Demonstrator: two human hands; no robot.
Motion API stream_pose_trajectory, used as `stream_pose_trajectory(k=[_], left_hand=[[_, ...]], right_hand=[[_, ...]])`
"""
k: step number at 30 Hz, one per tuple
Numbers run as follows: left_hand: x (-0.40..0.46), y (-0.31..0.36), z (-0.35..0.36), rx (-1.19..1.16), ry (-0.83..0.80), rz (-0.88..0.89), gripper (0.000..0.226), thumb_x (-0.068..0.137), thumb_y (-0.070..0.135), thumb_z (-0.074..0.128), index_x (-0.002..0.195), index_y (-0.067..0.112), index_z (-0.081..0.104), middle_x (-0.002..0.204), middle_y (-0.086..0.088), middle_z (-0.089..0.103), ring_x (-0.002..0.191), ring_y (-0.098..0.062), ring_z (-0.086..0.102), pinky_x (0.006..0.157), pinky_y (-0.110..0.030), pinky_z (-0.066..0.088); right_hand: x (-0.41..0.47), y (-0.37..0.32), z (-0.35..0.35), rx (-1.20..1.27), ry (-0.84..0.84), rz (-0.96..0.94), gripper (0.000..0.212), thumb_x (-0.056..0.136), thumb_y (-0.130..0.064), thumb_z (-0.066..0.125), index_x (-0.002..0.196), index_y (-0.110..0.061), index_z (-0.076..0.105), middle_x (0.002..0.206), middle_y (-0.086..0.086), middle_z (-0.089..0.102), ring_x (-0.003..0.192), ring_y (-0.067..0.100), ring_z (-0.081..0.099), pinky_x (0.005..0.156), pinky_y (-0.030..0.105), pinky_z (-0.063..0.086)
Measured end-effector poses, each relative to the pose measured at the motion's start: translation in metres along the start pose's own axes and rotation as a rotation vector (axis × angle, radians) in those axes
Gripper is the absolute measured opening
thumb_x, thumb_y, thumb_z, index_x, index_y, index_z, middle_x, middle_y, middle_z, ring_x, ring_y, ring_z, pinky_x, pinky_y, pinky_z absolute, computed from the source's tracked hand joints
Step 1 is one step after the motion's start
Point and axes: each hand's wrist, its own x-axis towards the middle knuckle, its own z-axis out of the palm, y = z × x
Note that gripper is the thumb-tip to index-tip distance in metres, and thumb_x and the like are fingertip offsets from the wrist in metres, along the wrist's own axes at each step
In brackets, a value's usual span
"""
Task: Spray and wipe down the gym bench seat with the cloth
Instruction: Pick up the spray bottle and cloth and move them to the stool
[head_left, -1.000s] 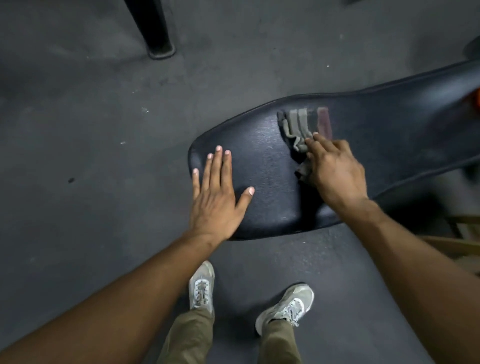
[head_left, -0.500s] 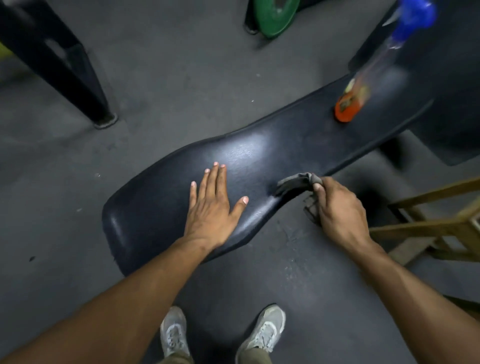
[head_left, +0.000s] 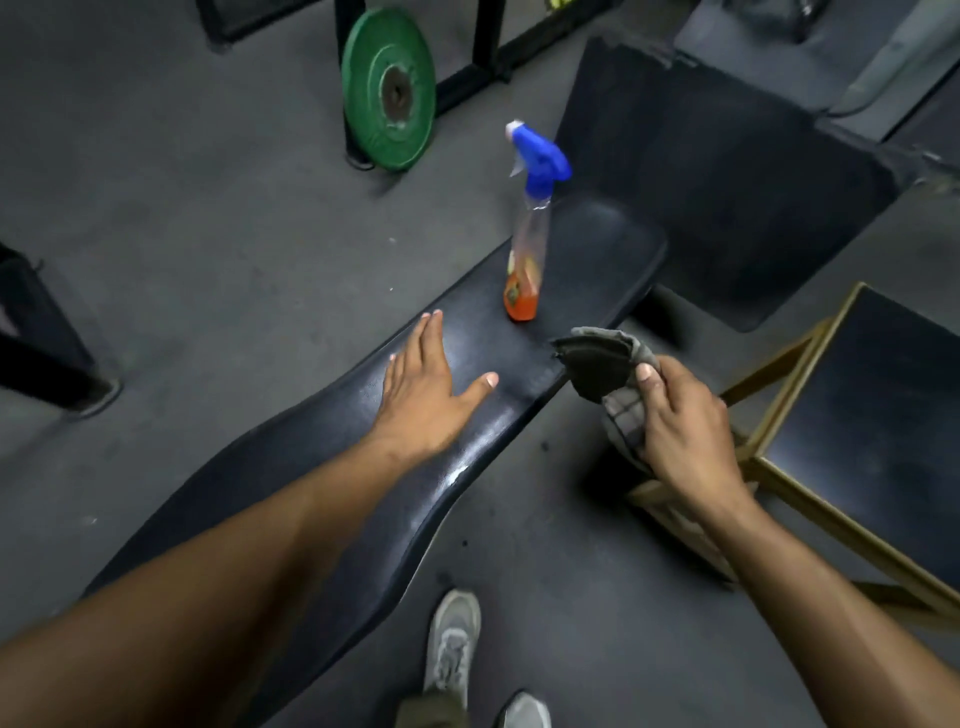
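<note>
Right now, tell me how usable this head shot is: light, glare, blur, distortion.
Head view: dim, flat light; soft glare streaks on the bench seat beside the left hand; strong wide-angle bending of the bench; edges smeared, frame at left blurred; spray bottle, cloth and right hand reasonably sharp.

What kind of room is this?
Most likely a gym: a long padded bench, a green weight plate leaning on a black metal rack, and dark rubbery flooring.

Black bench seat (head_left: 322, 499), upright spray bottle (head_left: 527, 249), crumpled grey cloth (head_left: 602, 364)
</note>
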Motion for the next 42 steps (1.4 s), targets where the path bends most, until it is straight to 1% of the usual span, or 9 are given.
stream_pose_trajectory(k=[4, 10, 15, 18, 21, 27, 31, 37, 42], left_hand=[[0.060, 0.033, -0.002, -0.103, -0.043, -0.006, 0.105, 0.091, 0.059, 0.063, 0.162, 0.018, -0.003, 0.171, -0.005, 0.006, 0.157, -0.024, 0.009, 0.127, -0.045, 0.013], [0.143, 0.072, 0.006, -0.250, -0.055, -0.056, 0.114, 0.085, 0.057, 0.072, 0.162, 0.017, -0.001, 0.170, -0.008, 0.009, 0.156, -0.028, 0.016, 0.125, -0.048, 0.020], [0.197, 0.087, 0.018, -0.398, -0.012, -0.094, 0.117, 0.074, 0.058, 0.078, 0.159, 0.016, 0.010, 0.163, -0.010, 0.022, 0.150, -0.029, 0.027, 0.122, -0.048, 0.029], [0.215, 0.088, 0.028, -0.410, -0.008, -0.099, 0.094, 0.077, 0.054, 0.076, 0.152, 0.019, 0.030, 0.149, -0.006, 0.043, 0.138, -0.026, 0.043, 0.117, -0.047, 0.036], [0.221, 0.086, 0.040, -0.482, -0.025, -0.059, 0.052, 0.087, 0.046, 0.072, 0.127, 0.026, 0.046, 0.116, 0.007, 0.062, 0.112, -0.017, 0.060, 0.106, -0.041, 0.047], [0.207, 0.094, 0.055, -0.338, -0.034, 0.046, 0.046, 0.087, 0.053, 0.066, 0.118, 0.026, 0.044, 0.116, 0.002, 0.065, 0.107, -0.023, 0.062, 0.098, -0.043, 0.050], [0.188, 0.102, 0.062, -0.209, -0.072, 0.164, 0.047, 0.089, 0.051, 0.064, 0.123, 0.024, 0.045, 0.120, 0.001, 0.058, 0.112, -0.024, 0.057, 0.099, -0.048, 0.048], [0.153, 0.138, 0.067, -0.113, -0.090, 0.205, 0.053, 0.085, 0.063, 0.058, 0.120, 0.026, 0.044, 0.118, -0.001, 0.062, 0.106, -0.030, 0.061, 0.096, -0.054, 0.049], [0.105, 0.213, 0.068, -0.124, -0.135, 0.324, 0.059, 0.084, 0.065, 0.056, 0.127, 0.025, 0.045, 0.120, 0.001, 0.066, 0.113, -0.030, 0.062, 0.100, -0.051, 0.048]], right_hand=[[0.023, -0.004, -0.013, 0.084, 0.066, 0.050, 0.029, 0.112, -0.036, 0.042, 0.098, -0.022, 0.063, 0.078, -0.005, 0.068, 0.076, 0.018, 0.067, 0.074, 0.053, 0.058], [0.060, 0.001, -0.019, 0.194, 0.164, 0.113, 0.028, 0.111, -0.038, 0.044, 0.097, -0.024, 0.063, 0.076, -0.008, 0.072, 0.077, 0.019, 0.070, 0.073, 0.057, 0.061], [0.078, 0.006, -0.017, 0.290, 0.188, 0.102, 0.027, 0.111, -0.036, 0.043, 0.098, -0.025, 0.065, 0.080, -0.004, 0.077, 0.072, 0.015, 0.072, 0.066, 0.044, 0.059], [0.083, 0.011, -0.014, 0.344, 0.203, 0.095, 0.027, 0.112, -0.030, 0.045, 0.096, -0.023, 0.065, 0.069, -0.015, 0.071, 0.061, 0.001, 0.064, 0.055, 0.023, 0.048], [0.084, 0.019, -0.011, 0.372, 0.208, 0.110, 0.028, 0.112, -0.033, 0.045, 0.093, -0.027, 0.065, 0.069, -0.013, 0.070, 0.062, 0.001, 0.064, 0.054, 0.022, 0.046], [0.080, 0.043, -0.004, 0.471, 0.219, 0.166, 0.039, 0.102, -0.059, 0.045, 0.103, -0.028, 0.069, 0.084, 0.007, 0.076, 0.085, 0.035, 0.073, 0.079, 0.068, 0.057], [0.072, 0.055, -0.014, 0.555, 0.207, 0.215, 0.048, 0.098, -0.067, 0.048, 0.105, -0.024, 0.067, 0.080, 0.007, 0.072, 0.081, 0.038, 0.069, 0.079, 0.073, 0.055], [0.054, 0.074, -0.061, 0.672, 0.246, 0.237, 0.032, 0.107, -0.045, 0.048, 0.090, -0.025, 0.065, 0.074, 0.003, 0.064, 0.067, 0.022, 0.056, 0.061, 0.032, 0.047], [0.028, 0.092, -0.124, 0.875, 0.288, 0.369, 0.041, 0.112, -0.030, 0.047, 0.110, 0.009, 0.058, 0.085, 0.023, 0.058, 0.058, 0.027, 0.054, 0.045, 0.025, 0.048]])
